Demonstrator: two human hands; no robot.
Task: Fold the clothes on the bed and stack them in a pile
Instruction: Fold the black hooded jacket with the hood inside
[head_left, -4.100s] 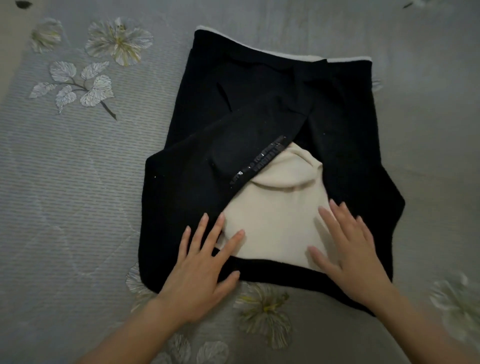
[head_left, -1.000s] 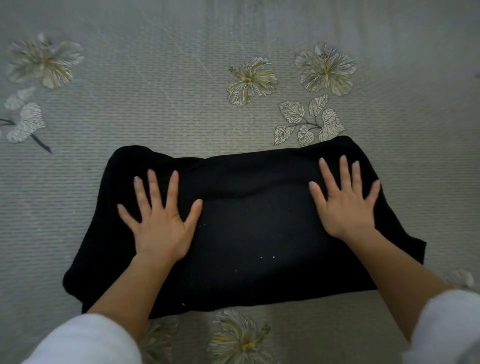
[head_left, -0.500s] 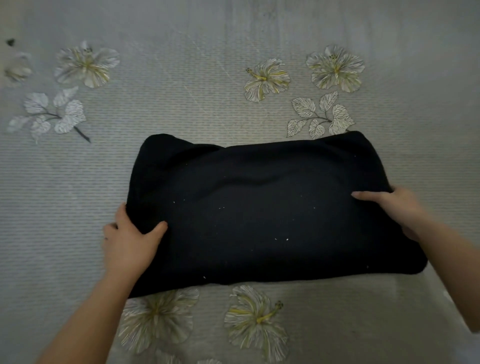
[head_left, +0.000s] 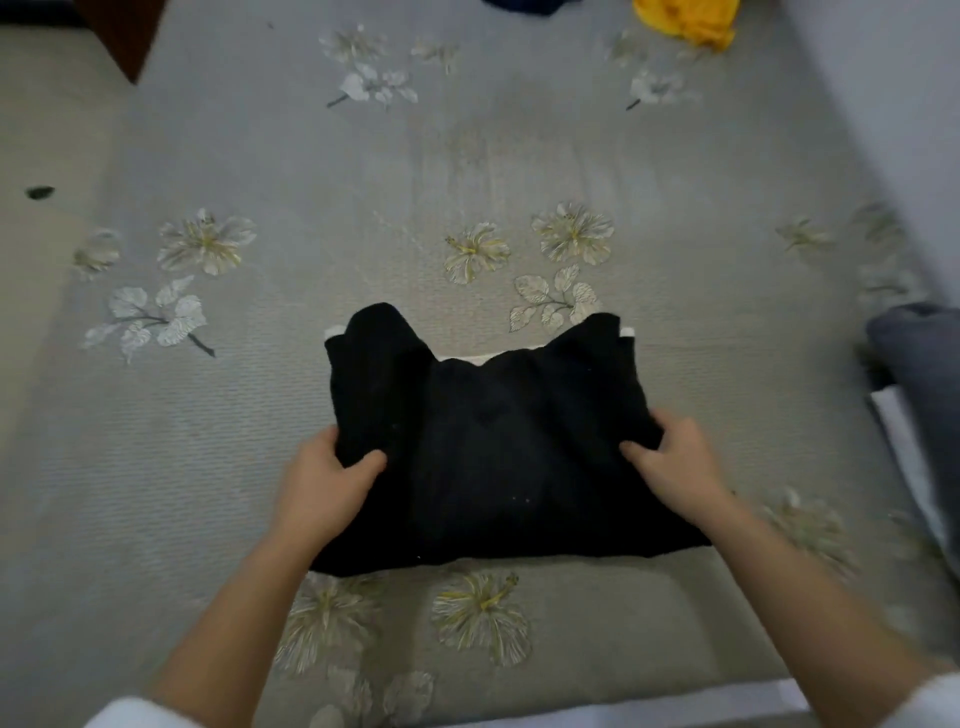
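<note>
I am gripping the folded black garment (head_left: 493, 441) at the middle of the bed (head_left: 467, 156): my left hand (head_left: 327, 483) is curling round its nine o'clock edge, my right hand (head_left: 670, 467) round its three o'clock edge. With nothing holding its middle, I am risking the folds sagging open if I lift it. No writing is showing.
</note>
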